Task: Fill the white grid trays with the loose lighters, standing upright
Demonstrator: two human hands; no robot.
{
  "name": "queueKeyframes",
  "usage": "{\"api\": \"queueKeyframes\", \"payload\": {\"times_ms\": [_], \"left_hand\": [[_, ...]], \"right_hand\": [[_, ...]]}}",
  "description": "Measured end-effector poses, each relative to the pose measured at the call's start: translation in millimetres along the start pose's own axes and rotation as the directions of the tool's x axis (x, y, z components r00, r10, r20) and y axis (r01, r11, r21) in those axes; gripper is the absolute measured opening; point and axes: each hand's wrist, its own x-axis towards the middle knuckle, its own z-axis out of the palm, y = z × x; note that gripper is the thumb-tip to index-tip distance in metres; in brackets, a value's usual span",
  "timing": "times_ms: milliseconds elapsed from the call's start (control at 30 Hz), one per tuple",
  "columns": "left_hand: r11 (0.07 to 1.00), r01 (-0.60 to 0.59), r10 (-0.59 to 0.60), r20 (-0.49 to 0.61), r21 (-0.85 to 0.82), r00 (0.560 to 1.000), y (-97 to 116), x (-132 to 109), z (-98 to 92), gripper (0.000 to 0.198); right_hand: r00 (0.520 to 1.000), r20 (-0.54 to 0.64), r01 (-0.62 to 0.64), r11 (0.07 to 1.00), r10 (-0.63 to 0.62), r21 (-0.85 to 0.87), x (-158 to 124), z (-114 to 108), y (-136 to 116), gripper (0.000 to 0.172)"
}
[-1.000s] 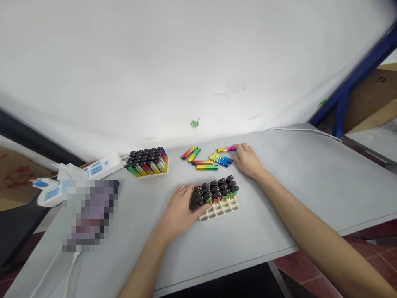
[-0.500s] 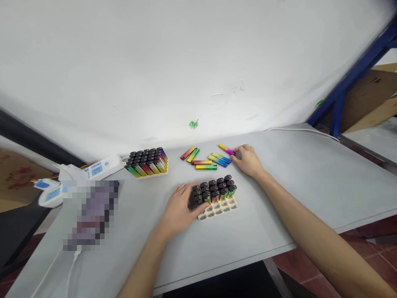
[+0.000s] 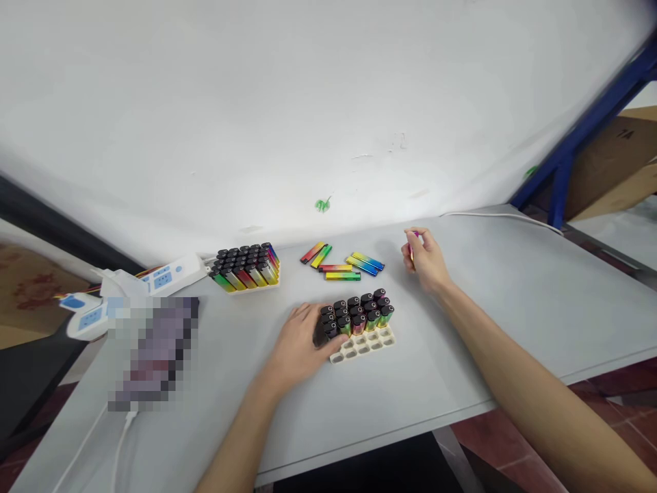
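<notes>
A cream tray (image 3: 365,346) with oval slots stands on the table in front of me. Black-capped lighters (image 3: 358,323) stand upright in its back rows, while its two front rows of slots show bare. My left hand (image 3: 302,342) is wrapped round the tray's left end, thumb at the front, its other fingers partly hidden behind. Raised beyond the tray on the right, my right hand (image 3: 423,259) pinches a pink-purple lighter (image 3: 413,239), mostly covered by the fingers. Several loose colourful lighters (image 3: 343,276) lie flat between the tray and the wall.
A second tray (image 3: 256,288) packed with upright lighters stands at the back left. Left of it are a white power strip (image 3: 172,274) and a blurred-out flat object (image 3: 157,352) with a white cable. A wall (image 3: 308,123) closes off the table's far side.
My right hand has picked up the yellow-and-pink lighter from the table and lifted it to the right, turning it upright. My left hand stays at the tray.
</notes>
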Motion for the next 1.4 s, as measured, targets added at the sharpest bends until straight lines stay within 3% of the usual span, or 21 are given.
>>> {"api": "queueKeyframes", "payload": {"times_ms": [133, 267, 367, 533, 633, 733, 967, 1233, 1400], "left_hand": [[1.000, -0.006, 0.006, -0.002, 0.001, 1.000, 0.0, 0.0, -0.1, 0.040], [1.000, -0.003, 0.003, 0.002, -0.005, 1.000, -0.8, 0.2, 0.0, 0.040], [1.000, 0.002, -0.002, 0.009, -0.004, 1.000, -0.7, 0.5, 0.0, 0.041], [1.000, 0.013, -0.013, 0.024, -0.007, 1.000, 0.5, 1.1, 0.1, 0.041], [1.000, 0.013, -0.012, 0.025, -0.010, 1.000, 0.3, 1.2, 0.2, 0.042], [1.000, 0.012, -0.012, 0.023, -0.012, 1.000, -0.3, 1.3, 0.4, 0.042], [1.000, 0.012, -0.012, 0.016, 0.003, 1.000, -0.3, 1.6, 0.2, 0.041], [1.000, 0.008, -0.008, 0.014, -0.009, 1.000, -1.5, 0.9, 1.3, 0.042], [1.000, 0.014, -0.014, 0.019, -0.014, 1.000, -1.9, 0.4, 1.3, 0.042]], "right_hand": [[0.998, 0.048, -0.045, 0.999, 0.044, 0.025, -1.0, 0.2, 1.4, 0.041], [0.994, 0.098, -0.040, 0.999, 0.039, 0.003, -3.4, 2.0, -2.2, 0.035], [0.989, 0.148, -0.042, 0.997, 0.032, 0.063, -8.3, 5.2, -8.4, 0.043], [0.971, 0.208, -0.154, 0.974, 0.118, 0.167, -15.0, 9.5, -18.2, 0.042], [0.958, 0.201, -0.246, 0.948, 0.206, 0.204, -14.9, 9.9, -20.2, 0.052], [0.952, 0.177, -0.281, 0.943, 0.250, 0.179, -13.8, 10.2, -19.9, 0.050], [0.949, 0.217, -0.264, 0.954, 0.230, 0.142, -15.3, 12.9, -18.0, 0.041], [0.936, 0.250, -0.294, 0.942, 0.249, 0.164, -19.1, 14.2, -17.7, 0.058], [0.932, 0.230, -0.314, 0.942, 0.281, 0.120, -17.6, 16.3, -15.5, 0.050]]}}
